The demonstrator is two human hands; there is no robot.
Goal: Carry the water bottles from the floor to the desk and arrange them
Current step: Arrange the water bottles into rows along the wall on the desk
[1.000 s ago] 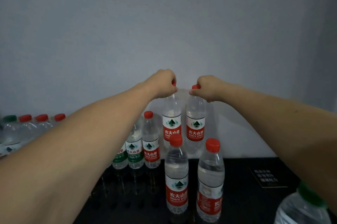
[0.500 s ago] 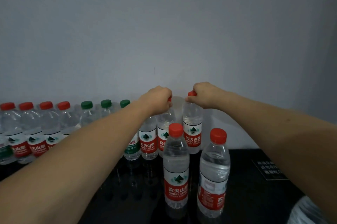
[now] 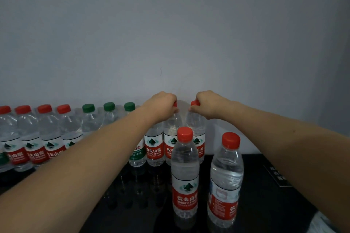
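Since a second ago both held bottles have come down from above the row and now stand level with it against the wall, and more of the row shows at nine o'clock. The black desk fills the lower frame. Both forearms stretch forward from seven and four o'clock, converging near centre. The left hand curls over the red cap of the left bottle, pinching its neck. The right hand pinches the cap of the right bottle just beside it. The row of bottles, red and green caps, runs toward nine o'clock. Two nearer bottles stand upright at six o'clock, apart from the row.
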